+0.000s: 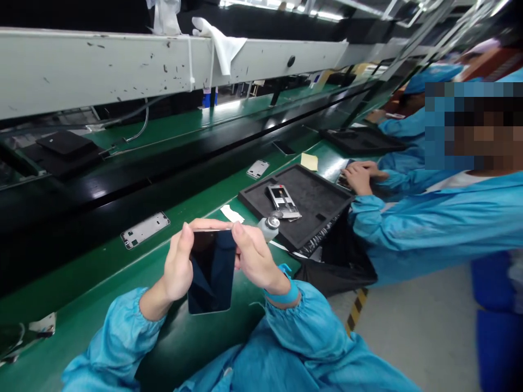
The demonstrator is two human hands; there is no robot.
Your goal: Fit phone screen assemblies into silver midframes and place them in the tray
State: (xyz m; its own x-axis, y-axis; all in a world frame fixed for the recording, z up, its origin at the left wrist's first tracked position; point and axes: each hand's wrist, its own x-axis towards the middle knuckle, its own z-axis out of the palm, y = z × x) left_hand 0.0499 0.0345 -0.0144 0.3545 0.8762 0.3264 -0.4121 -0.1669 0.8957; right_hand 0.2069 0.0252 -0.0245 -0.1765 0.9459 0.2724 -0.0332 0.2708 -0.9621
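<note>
A smartphone (212,272) with a dark, glossy screen is held up in front of me, tilted, above the green bench. My left hand (178,264) grips its left edge, thumb near the upper corner. On the opposite edge, my right hand (254,255) is closed, its thumb at the other upper corner. A blue band circles my right wrist. Just beyond the right hand stands a small bottle (268,227) with a metal top. A silver phone frame (146,230) lies on the bench past my left hand.
A black foam tray (318,190) holds an opened phone part (284,201). Behind it lie another phone frame (257,169), a dark phone (283,147) and a yellow note (309,161). A co-worker's hands (362,175) are at the right. A dark conveyor belt (122,182) runs along the bench.
</note>
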